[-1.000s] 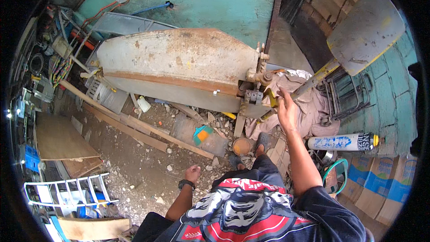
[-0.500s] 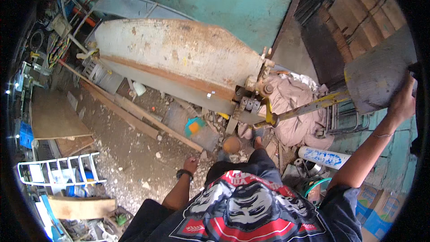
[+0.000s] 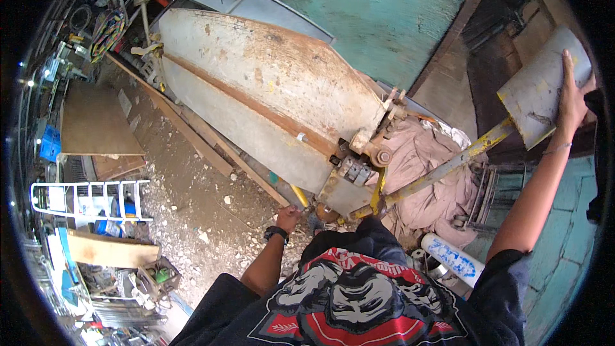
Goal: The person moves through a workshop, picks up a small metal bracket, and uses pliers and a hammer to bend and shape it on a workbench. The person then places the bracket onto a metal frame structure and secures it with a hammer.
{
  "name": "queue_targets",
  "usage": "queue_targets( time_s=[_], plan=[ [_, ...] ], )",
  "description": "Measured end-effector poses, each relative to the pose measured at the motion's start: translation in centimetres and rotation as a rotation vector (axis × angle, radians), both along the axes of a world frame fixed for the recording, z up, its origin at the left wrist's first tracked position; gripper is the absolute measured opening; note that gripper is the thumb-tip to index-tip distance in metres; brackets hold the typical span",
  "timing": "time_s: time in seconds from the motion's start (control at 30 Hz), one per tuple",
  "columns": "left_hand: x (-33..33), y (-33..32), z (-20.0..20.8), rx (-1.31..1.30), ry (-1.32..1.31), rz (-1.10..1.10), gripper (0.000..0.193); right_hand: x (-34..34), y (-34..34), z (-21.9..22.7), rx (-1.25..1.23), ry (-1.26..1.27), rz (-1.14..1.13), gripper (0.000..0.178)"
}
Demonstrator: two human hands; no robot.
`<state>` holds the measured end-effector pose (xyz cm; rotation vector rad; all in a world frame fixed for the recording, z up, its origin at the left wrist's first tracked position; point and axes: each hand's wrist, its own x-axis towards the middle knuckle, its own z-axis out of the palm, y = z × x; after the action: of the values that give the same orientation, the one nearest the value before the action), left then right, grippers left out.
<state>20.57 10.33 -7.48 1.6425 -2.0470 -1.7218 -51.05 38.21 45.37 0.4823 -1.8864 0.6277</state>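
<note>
My right hand (image 3: pixel 572 93) lies against a grey metal cylinder (image 3: pixel 535 93), its fingers stretched out over the surface. The cylinder sits at the end of a worn yellow lever arm (image 3: pixel 448 165). That arm joins the bolted hinge end (image 3: pixel 355 170) of a long sheet-metal bending brake with a rusty, pale upper plate (image 3: pixel 256 67). Below a brown ridge, its lower grey leaf (image 3: pixel 250 131) slants toward me. My left hand (image 3: pixel 288 218) is low in front of me, fingers curled in, holding nothing visible. It is close to a short yellow bar (image 3: pixel 299 197) beside the leaf's corner.
Long wooden planks (image 3: pixel 198 141) lie on the rubble-strewn floor along the machine. Crumpled beige cloth (image 3: pixel 423 176) is heaped beyond the lever, with a white cylinder (image 3: pixel 451 257) near my right side. A white ladder-like rack (image 3: pixel 96 200) and boards (image 3: pixel 99 118) are at left.
The grey leaf has swung up and shows wider, covering most of the green item on the floor. The lever's cylinder has turned, my right hand now flatter on it. The view has shifted.
</note>
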Motion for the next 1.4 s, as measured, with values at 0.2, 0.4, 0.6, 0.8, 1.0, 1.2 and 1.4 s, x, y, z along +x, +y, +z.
queue_targets(
  time_s=[0.2, 0.4, 0.6, 0.8, 1.0, 1.2, 1.4],
  plan=[
    [-1.2, 3.6, 3.7, 0.022, -0.171, 0.009, 0.039, -9.7, -3.1, -8.5, -0.082, -0.383, -0.141, 0.116],
    [0.6, 6.6, 2.9, 0.046, -0.216, 0.119, 0.042, -15.0, -5.7, -15.3, -0.061, -0.684, -0.153, 0.115],
    [0.7, 5.7, 5.0, -0.121, -0.230, 0.053, 0.033, -19.2, -6.2, -21.2, -0.019, -0.796, -0.178, 0.114],
    [-4.6, 1.0, 9.5, -0.307, -0.168, 0.227, 0.024, -21.6, -5.9, -23.3, 0.025, -0.749, -0.159, 0.115],
    [-14.3, -6.1, 14.7, -0.456, 0.181, 0.183, 0.043, -27.1, -3.5, -22.0, 0.214, -0.720, 0.113, 0.108],
    [-22.8, -11.9, 17.6, -0.601, 0.100, -0.098, 0.057, -29.5, -2.6, -19.9, 0.299, -0.902, 0.237, 0.083],
    [-24.6, -13.8, 17.2, -0.383, -0.045, -0.217, 0.059, -27.2, -1.9, -17.7, 0.349, -0.781, 0.256, 0.075]
  ],
)
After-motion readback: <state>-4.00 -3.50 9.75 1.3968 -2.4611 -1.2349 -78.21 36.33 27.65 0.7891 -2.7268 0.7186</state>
